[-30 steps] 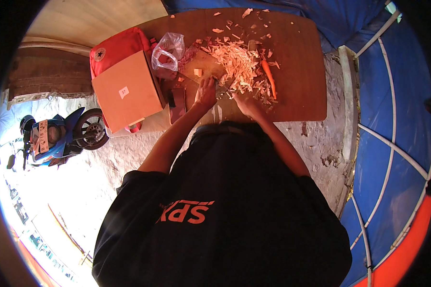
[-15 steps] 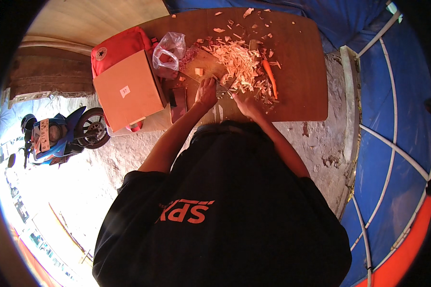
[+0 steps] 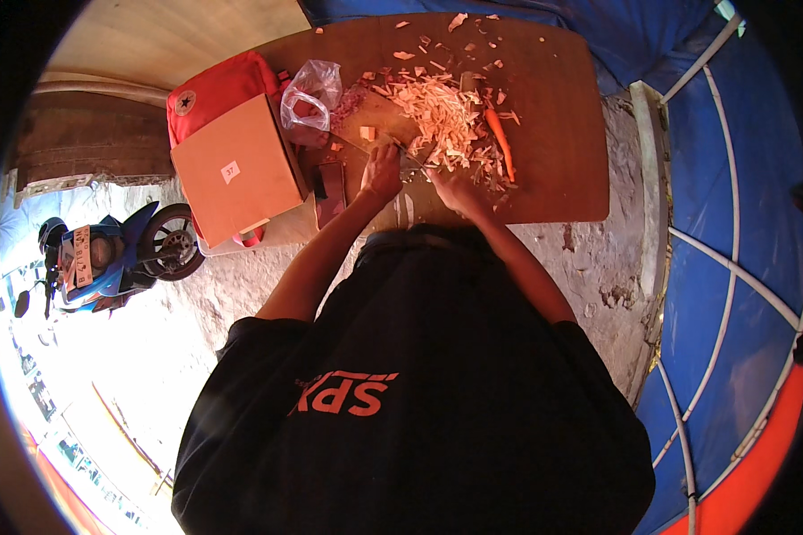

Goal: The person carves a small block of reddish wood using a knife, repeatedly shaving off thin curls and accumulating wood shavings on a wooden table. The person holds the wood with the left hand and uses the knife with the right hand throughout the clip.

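My right hand (image 3: 455,191) is closed round the handle of a knife (image 3: 413,161), its blade angled toward my left hand. Bent fingers of my left hand (image 3: 383,172) press down at the near edge of a wooden cutting board (image 3: 379,113); what they hold is hidden under them. A small pale block (image 3: 368,133) lies on the board just beyond that hand. To the right spreads a heap of pale cut strips (image 3: 442,111), with a whole orange carrot (image 3: 500,143) along its right side. Chopped purplish bits (image 3: 348,101) lie at the board's far left.
Left of the board are a clear plastic bag (image 3: 314,94), a dark phone (image 3: 330,189), a cardboard box (image 3: 237,174) and a red bag (image 3: 232,85). Scraps litter the far part of the brown table (image 3: 562,134). A motorbike (image 3: 120,254) stands at the left, a blue tarp (image 3: 758,196) at the right.
My right hand and the knife have shifted slightly left, toward my left hand. The whole view has moved a little; other things stay in place.
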The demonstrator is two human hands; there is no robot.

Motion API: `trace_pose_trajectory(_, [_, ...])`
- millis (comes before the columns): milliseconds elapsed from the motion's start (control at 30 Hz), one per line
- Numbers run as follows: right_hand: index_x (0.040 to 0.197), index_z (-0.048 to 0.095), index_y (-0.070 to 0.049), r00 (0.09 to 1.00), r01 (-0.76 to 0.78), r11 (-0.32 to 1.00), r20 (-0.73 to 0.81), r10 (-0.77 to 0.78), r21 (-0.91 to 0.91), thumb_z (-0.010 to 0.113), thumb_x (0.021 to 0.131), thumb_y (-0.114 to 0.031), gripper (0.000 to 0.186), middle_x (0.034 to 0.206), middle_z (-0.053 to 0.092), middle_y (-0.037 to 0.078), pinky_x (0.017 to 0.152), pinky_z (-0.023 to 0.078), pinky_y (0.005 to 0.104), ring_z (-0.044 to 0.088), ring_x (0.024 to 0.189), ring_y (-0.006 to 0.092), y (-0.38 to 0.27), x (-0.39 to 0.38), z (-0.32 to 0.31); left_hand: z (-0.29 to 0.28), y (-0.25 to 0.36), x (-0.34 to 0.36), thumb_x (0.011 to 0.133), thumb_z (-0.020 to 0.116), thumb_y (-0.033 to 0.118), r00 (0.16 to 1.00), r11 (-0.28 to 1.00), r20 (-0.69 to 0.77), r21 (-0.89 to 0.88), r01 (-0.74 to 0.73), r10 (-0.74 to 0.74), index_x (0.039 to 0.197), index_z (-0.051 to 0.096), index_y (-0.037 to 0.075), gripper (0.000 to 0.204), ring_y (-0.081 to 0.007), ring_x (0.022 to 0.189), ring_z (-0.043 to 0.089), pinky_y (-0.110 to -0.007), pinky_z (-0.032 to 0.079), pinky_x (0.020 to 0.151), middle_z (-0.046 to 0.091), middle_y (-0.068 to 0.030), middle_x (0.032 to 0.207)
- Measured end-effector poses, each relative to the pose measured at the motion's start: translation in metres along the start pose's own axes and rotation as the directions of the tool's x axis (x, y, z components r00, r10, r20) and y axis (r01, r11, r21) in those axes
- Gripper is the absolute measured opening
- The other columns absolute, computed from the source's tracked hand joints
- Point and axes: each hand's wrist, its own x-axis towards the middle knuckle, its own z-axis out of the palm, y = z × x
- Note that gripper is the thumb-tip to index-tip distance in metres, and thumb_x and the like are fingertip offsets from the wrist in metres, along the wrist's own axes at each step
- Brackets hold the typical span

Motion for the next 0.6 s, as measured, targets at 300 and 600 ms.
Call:
trace_pose_trajectory(300, [0.116,0.057,0.009,0.997,-0.04,0.999,0.067,0.041,-0.012,0.025,0.084,-0.075,0.096,0.115,0.056,0.032,0.096,0.041,0.0481,0.053,0.112,0.0443,0.016,0.001,-0.008,0.006,0.001,-0.003,0.065,0.058,0.007,0.999,0.997,-0.052,0.077,0.013,-0.009,0.115,0.052,-0.009,0.052,-0.033,0.113,0.044,-0.042,0.033,0.099,0.046,-0.0197,0.121])
trace_pose_trajectory(600, [0.117,0.056,0.01,0.999,-0.023,1.0,0.021,0.024,-0.011,0.025,0.083,-0.076,0.097,0.114,0.056,0.034,0.096,0.041,0.0481,0.054,0.112,0.044,0.003,-0.006,-0.011,0.002,-0.001,-0.002,0.063,0.059,0.008,0.999,1.0,-0.048,0.007,0.002,-0.002,0.103,0.058,-0.005,0.041,-0.0315,0.108,0.046,-0.04,0.036,0.095,0.05,-0.0169,0.112])
